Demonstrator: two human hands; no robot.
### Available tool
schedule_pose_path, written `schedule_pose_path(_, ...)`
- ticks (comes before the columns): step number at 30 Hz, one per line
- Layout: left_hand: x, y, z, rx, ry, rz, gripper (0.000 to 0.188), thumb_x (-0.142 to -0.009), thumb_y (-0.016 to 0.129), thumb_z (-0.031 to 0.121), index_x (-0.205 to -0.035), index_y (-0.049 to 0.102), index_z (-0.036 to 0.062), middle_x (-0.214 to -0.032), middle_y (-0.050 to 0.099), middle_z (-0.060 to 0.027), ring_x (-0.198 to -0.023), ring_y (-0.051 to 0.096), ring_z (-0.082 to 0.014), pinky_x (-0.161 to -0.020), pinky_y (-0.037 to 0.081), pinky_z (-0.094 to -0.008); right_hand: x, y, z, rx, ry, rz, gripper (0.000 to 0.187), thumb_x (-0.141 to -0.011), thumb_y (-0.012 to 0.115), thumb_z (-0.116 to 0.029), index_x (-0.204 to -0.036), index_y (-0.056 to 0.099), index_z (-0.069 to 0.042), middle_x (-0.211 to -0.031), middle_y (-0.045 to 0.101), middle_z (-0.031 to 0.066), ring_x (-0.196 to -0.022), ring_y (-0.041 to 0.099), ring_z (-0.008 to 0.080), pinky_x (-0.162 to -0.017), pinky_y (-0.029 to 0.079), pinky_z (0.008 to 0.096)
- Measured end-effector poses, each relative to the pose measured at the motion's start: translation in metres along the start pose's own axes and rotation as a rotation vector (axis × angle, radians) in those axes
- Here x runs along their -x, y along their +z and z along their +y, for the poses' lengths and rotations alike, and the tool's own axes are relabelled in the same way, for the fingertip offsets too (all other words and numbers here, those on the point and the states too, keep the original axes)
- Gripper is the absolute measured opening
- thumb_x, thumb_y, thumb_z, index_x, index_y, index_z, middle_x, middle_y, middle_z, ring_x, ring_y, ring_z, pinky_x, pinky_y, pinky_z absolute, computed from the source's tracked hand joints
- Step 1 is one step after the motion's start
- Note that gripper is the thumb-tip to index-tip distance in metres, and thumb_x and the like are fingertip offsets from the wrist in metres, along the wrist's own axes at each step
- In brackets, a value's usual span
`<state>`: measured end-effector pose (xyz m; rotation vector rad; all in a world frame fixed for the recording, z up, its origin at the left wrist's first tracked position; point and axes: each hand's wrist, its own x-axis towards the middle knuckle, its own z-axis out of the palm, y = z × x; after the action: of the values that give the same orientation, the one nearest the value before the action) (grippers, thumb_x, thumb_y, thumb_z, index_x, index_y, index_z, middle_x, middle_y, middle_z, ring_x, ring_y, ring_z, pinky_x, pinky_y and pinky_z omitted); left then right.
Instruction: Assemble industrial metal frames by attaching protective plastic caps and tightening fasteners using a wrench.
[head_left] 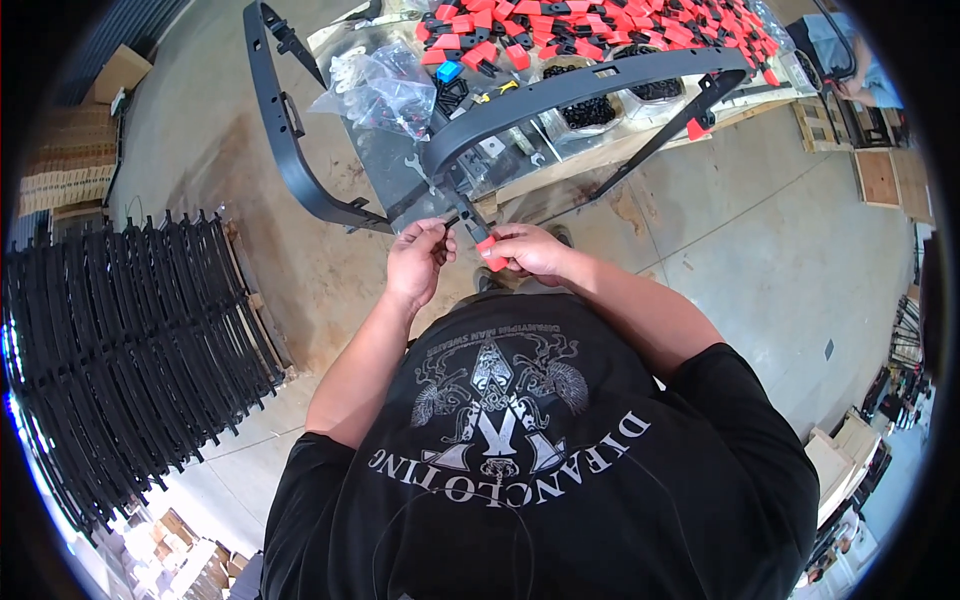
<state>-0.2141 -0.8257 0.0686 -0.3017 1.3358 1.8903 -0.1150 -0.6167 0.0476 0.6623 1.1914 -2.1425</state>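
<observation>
Many black bars [140,360] lie packed side by side at far left, above the grey floor [690,260], with stacked cardboard [65,160] beyond them and a brown carton [120,75] farther back. Next comes the black frame [278,110], its left curve standing well apart from the bars and bending in toward the person at its lower end.

On the near left corner of the table [385,165] sit a clear bag [385,92] of small parts and, nearer the person, a wrench [415,166]. Below the wrench is the left hand [415,262], its fingers pinched together on a thin dark piece [448,222] beside the frame's end; what that piece is, I cannot tell. A blue piece [449,71] lies farther up the table.

In the middle, in front of the person's black shirt [590,480], the frame's end points down between the hands and bears a red cap [491,252]. The right hand [535,252] has its fingers closed around that cap from the right. Beyond it, the frame's right curve arches over the table, across tubs [622,104] of small black parts and below a broad heap of red-and-black pieces [580,25]. At far right stand a pallet [822,125] and another person's arm [862,94].
</observation>
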Motion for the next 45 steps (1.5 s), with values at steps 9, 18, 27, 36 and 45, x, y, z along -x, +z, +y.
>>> schedule_pose_path(9,-0.005,0.003,0.001,-0.042,0.008,0.045,0.009,-0.099,0.056,0.01,-0.103,0.062,0.0045,-0.086,0.068,-0.0077,-0.07,0.061,-0.0163,-0.063,0.05,-0.0309,0.023,0.013,-0.021,0.86,-0.949,0.193,0.016,-0.085,0.069,-0.015,-0.093,0.059,-0.004,-0.134,0.063,0.0193,-0.114,0.066,0.0339,-0.094,0.051,0.0387)
schedule_pose_path(18,-0.003,0.01,-0.007,-0.064,-0.036,0.007,0.011,-0.099,0.055,0.01,-0.107,0.062,0.0042,-0.088,0.068,-0.0079,-0.073,0.063,-0.017,-0.065,0.051,-0.0298,0.034,0.015,-0.014,0.871,-0.897,0.161,0.023,-0.085,0.075,-0.021,-0.087,0.058,-0.005,-0.14,0.057,0.0272,-0.117,0.065,0.0403,-0.09,0.053,0.0419)
schedule_pose_path(27,-0.006,0.008,-0.011,-0.059,-0.016,0.039,0.01,-0.099,0.058,0.01,-0.106,0.062,0.0038,-0.088,0.068,-0.0085,-0.07,0.062,-0.0175,-0.064,0.05,-0.0307,0.03,0.015,-0.02,0.776,-0.939,0.123,0.021,-0.086,0.074,-0.019,-0.089,0.059,-0.005,-0.14,0.058,0.0263,-0.124,0.062,0.038,-0.093,0.051,0.0405)
schedule_pose_path(36,-0.001,0.005,-0.007,-0.054,0.008,0.04,0.01,-0.101,0.056,0.011,-0.105,0.062,0.0034,-0.09,0.067,-0.0088,-0.073,0.063,-0.0173,-0.065,0.051,-0.0313,0.027,0.008,-0.006,0.794,-0.86,0.151,0.03,-0.083,0.075,-0.03,-0.093,0.061,-0.005,-0.119,0.07,0.0189,-0.103,0.068,0.038,-0.086,0.053,0.043)
schedule_pose_path(45,0.002,0.005,-0.001,0.005,0.015,0.06,0.01,-0.101,0.055,0.011,-0.106,0.062,0.004,-0.089,0.067,-0.0077,-0.073,0.062,-0.0166,-0.066,0.051,-0.0311,-0.005,0.018,-0.025,0.91,-0.201,0.169,0.05,-0.071,0.078,-0.035,-0.099,0.06,0.002,-0.101,0.07,0.0225,-0.098,0.068,0.0379,-0.085,0.053,0.0443)
